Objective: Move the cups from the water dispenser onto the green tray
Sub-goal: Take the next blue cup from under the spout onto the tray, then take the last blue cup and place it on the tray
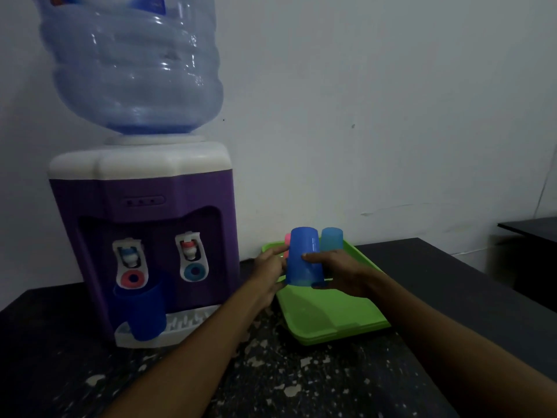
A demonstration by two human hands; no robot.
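Observation:
A blue cup (303, 254) is held upside down just above the left part of the green tray (334, 315). My right hand (334, 271) grips its right side, and my left hand (271, 267) touches its left side with the fingers around it. Behind it on the tray stand a lighter blue cup (332, 238), upside down, and a pink cup (287, 238), mostly hidden. A dark blue cup (141, 312) stands tilted on the white drip tray of the purple water dispenser (141, 236), under the left tap.
The dispenser carries a large blue water bottle (132, 64) and stands at the left on a dark speckled counter (271, 381) against a white wall. A second dark table (530, 227) shows at the far right.

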